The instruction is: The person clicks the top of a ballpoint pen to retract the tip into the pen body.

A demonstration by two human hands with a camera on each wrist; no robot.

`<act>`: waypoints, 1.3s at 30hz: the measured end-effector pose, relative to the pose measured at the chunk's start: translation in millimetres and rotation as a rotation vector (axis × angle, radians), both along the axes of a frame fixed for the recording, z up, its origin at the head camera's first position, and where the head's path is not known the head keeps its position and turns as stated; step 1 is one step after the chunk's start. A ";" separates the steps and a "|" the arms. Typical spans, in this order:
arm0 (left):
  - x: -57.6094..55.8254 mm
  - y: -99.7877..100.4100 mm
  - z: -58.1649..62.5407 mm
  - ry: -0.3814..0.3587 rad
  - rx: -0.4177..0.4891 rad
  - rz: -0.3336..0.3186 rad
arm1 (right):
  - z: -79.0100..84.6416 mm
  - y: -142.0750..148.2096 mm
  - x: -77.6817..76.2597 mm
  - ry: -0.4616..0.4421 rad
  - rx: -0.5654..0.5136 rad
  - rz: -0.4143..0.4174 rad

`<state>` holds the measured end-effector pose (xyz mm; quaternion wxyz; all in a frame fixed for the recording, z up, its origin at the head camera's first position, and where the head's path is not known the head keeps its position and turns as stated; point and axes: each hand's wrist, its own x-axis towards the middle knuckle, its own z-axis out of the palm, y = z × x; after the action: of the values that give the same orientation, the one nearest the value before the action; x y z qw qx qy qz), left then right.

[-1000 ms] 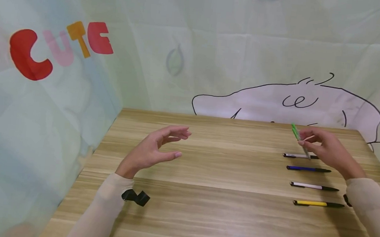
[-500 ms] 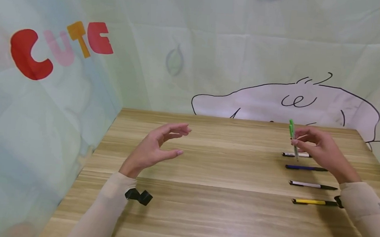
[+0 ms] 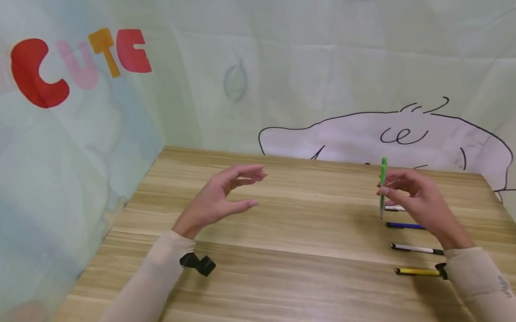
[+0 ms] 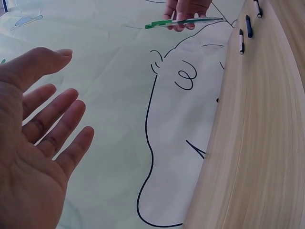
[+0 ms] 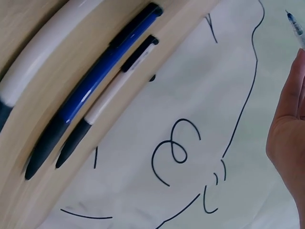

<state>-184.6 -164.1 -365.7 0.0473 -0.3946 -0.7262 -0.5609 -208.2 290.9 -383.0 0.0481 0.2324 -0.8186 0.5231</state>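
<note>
In the head view my right hand [image 3: 413,197] pinches a green-topped pen [image 3: 383,179] with a clear barrel. The pen stands nearly upright above the table, tip down. Below that hand and wrist lie a white pen [image 3: 395,208], a blue pen [image 3: 404,226], another white pen [image 3: 416,249] and a yellow pen [image 3: 416,272], partly covered by the hand and sleeve. My left hand [image 3: 220,198] hovers over the left half of the table with nothing in it, thumb apart from the fingers. In the left wrist view its fingers [image 4: 66,126] are loosely extended.
The wood-grain table [image 3: 274,295] meets a printed cloth [image 3: 292,82] at its back edge. Another printed cloth with coloured letters hangs along the left side. A black strap piece [image 3: 198,263] sticks out from the left wrist.
My right hand has moved left with the green-topped pen, which has turned from slanted to nearly upright. The left hand has drifted slightly right and away. The pens on the table stay put.
</note>
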 end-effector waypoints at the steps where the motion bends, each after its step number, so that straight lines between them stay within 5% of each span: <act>1: -0.5 1.4 -0.1 0.005 0.005 -0.003 | 0.8 -2.6 0.2 -0.003 -0.013 0.013; 39: -14.9 62.9 1.7 0.133 0.124 -0.029 | 11.4 -72.9 18.8 -0.023 -0.180 0.153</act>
<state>-199.4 -101.3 -364.0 0.1115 -0.4377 -0.6797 -0.5779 -189.5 218.0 -371.6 0.0193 0.2828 -0.7488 0.5991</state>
